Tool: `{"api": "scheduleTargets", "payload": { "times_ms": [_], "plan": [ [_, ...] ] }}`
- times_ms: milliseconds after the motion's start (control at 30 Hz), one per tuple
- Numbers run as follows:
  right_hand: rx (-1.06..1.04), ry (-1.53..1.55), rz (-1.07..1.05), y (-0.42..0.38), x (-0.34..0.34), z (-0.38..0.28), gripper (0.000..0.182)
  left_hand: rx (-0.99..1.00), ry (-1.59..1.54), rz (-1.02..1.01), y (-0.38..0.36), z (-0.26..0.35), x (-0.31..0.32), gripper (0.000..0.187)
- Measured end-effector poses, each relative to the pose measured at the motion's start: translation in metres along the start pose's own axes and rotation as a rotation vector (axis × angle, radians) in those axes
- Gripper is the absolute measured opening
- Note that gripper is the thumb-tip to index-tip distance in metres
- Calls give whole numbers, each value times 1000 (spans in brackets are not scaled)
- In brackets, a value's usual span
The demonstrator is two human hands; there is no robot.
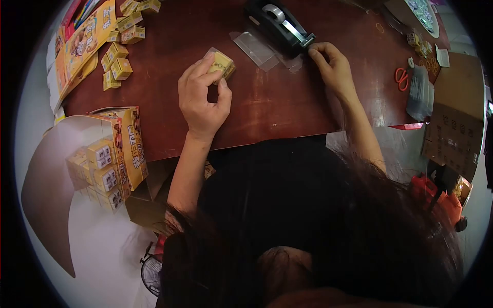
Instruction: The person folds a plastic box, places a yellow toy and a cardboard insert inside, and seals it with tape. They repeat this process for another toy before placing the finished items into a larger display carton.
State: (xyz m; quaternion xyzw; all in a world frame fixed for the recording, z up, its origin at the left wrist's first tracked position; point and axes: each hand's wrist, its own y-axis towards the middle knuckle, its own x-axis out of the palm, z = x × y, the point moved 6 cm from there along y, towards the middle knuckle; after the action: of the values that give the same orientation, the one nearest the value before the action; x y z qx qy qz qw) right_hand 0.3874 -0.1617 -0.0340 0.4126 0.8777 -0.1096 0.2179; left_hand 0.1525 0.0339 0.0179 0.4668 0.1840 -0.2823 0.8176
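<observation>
My left hand (205, 100) holds a small yellow box (222, 63) between thumb and fingers, above the red-brown table (257, 113). A clear plastic piece shows at the box's upper edge. Further right, my right hand (333, 65) has thumb and forefinger pinched together at the front end of a black tape dispenser (280, 25), near its cutting edge. Whatever lies between those fingertips is too small to make out. Flat clear plastic sleeves (256, 50) lie on the table beside the dispenser.
Several small yellow boxes (121, 68) sit at the upper left near printed yellow packaging (87, 43). An open carton (131, 149) of packed boxes stands at the table's left edge. Red-handled scissors (401, 79) and a stack of clear plastic (421, 95) lie right.
</observation>
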Motion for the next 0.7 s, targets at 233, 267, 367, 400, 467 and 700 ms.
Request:
{"api": "scheduleTargets", "payload": {
  "times_ms": [233,267,367,400,467,700],
  "plan": [
    [-121,445,-217,-33,43,-97,15,37,-48,57,-3,-6,3,44],
    [-93,445,-297,-32,61,-105,16,47,-82,77,-4,-7,3,48],
    [-38,415,-475,-26,99,-113,24,31,-170,106,-9,-14,6,51],
    [-84,469,-446,-23,107,-111,29,28,-164,106,-8,-13,5,51],
    [-128,524,-423,-19,113,-110,36,55,-136,88,-7,-8,3,55],
    [-109,456,-445,-15,118,-104,41,122,64,-6,-4,0,3,43]
  ]
}}
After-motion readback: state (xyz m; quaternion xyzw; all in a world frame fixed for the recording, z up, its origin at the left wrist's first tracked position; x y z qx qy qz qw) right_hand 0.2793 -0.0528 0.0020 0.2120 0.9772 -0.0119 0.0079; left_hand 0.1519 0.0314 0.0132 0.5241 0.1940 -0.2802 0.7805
